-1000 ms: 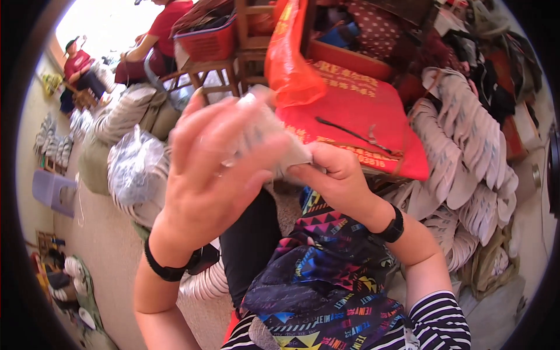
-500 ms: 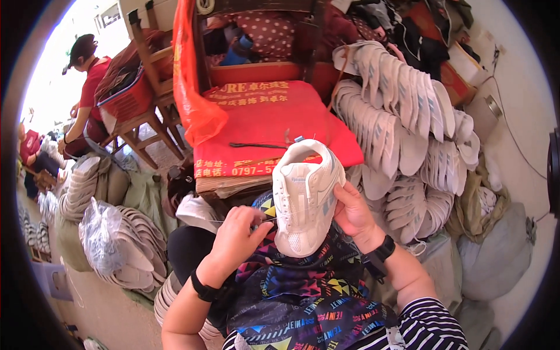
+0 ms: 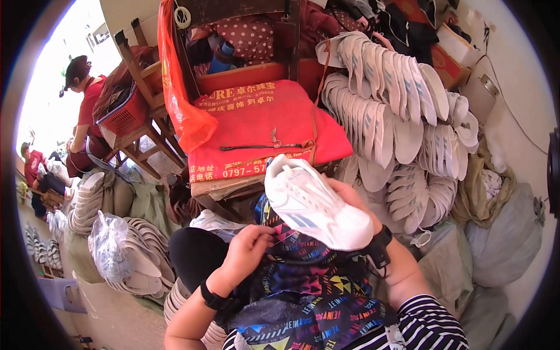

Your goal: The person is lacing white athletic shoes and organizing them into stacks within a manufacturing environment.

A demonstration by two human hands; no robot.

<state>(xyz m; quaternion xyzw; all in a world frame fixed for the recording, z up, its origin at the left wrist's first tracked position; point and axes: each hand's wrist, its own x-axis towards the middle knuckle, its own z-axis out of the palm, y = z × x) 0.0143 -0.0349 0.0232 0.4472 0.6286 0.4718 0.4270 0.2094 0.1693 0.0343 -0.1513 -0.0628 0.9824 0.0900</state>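
Observation:
My right hand (image 3: 351, 197) is closed on a white shoe upper (image 3: 312, 205) with grey-blue side stripes. Its toe points to the lower right, and its side faces up over my lap. Most of my right fingers are hidden behind the shoe. Just left of it, my left hand (image 3: 248, 251) is apart from the shoe with thumb and fingertips pinched together; what they hold, if anything, is too small to make out. A patterned dark apron (image 3: 309, 291) covers my lap. Beyond the left hand, another white shoe upper (image 3: 216, 223) lies low beside the chair.
A chair seat under a red cloth (image 3: 262, 122) stands ahead, bearing a thin dark tool (image 3: 259, 147). An orange-red plastic bag (image 3: 189, 125) hangs from its left side. Stacked shoe uppers (image 3: 373, 122) fill the right. Bundled uppers (image 3: 140, 262) lie left, near a seated person (image 3: 84, 116).
My right hand has turned the shoe from toe toward me to toe at lower right, its side now showing. The left hand has shifted slightly right and down, still pinched. The view has shifted a little.

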